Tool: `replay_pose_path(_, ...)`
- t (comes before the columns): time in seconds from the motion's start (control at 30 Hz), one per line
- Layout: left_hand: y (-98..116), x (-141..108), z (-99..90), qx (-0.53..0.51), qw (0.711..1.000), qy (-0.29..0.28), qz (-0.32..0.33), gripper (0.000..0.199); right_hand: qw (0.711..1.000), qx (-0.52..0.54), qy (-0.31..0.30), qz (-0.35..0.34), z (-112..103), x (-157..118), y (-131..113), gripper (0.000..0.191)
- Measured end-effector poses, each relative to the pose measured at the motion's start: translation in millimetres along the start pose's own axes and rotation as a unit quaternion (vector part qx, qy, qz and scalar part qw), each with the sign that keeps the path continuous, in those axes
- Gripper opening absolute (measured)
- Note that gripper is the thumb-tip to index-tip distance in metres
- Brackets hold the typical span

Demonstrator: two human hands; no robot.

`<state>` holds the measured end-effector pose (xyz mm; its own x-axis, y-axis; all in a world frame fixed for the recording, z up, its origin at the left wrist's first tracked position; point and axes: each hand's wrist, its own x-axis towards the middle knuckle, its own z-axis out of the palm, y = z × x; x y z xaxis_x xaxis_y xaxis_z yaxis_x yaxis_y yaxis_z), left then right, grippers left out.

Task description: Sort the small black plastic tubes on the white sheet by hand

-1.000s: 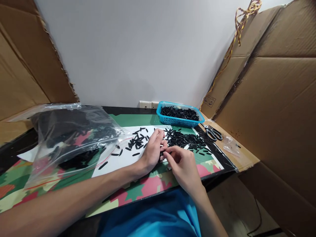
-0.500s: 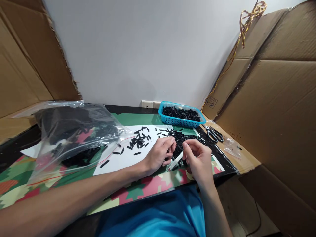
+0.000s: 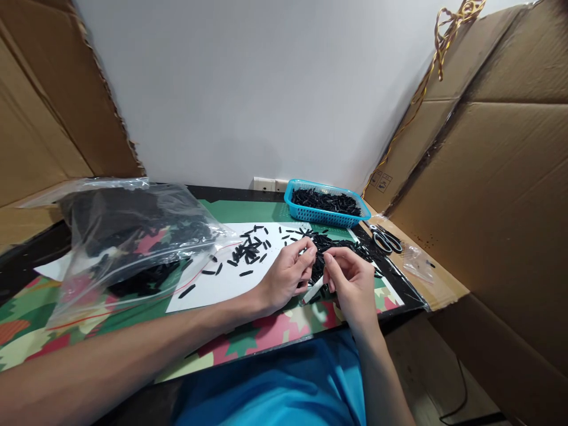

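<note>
My left hand [image 3: 291, 269] is closed, thumb against curled fingers, over the near edge of a pile of small black strips [image 3: 331, 244]. Facing it, my right hand [image 3: 350, 283] pinches thumb and fingertips together, a small gap from the left hand. What either pinch holds is too small to make out. A slim white stick-like thing [image 3: 314, 290] slants below the fingers; its upper end meets the right hand, and I cannot tell whether it is gripped. Loose black pieces [image 3: 249, 249] lie scattered on white paper [image 3: 213, 296] left of my hands.
A blue basket [image 3: 328, 218] full of black pieces stands against the wall. Scissors [image 3: 385, 239] and a small clear bag [image 3: 418, 265] lie at the right. A big zip bag [image 3: 146, 236] with black pieces covers the left. Cardboard walls [image 3: 501, 195] flank the table.
My right hand has shifted slightly left, closer to my left hand. My left hand stays closed in nearly the same place. The view has moved a little.
</note>
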<state>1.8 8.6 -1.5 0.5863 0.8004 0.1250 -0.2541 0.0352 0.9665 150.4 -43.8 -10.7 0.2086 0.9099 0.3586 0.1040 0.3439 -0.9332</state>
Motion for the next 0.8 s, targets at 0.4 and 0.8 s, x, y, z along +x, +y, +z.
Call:
replay_pose_path(0.4,-0.4,4.1,-3.4,-0.021,0.998,0.055,-0.005,0.04,0.869,-0.217,0.296,-0.331,-11.3,69.6,-60.5,0.024)
replay_pose_path(0.8,0.4,4.2,-0.7,-0.046,0.997,0.061,-0.03,0.036,0.955,-0.256,-0.008,-0.153,-12.6,35.9,-23.4,0.022)
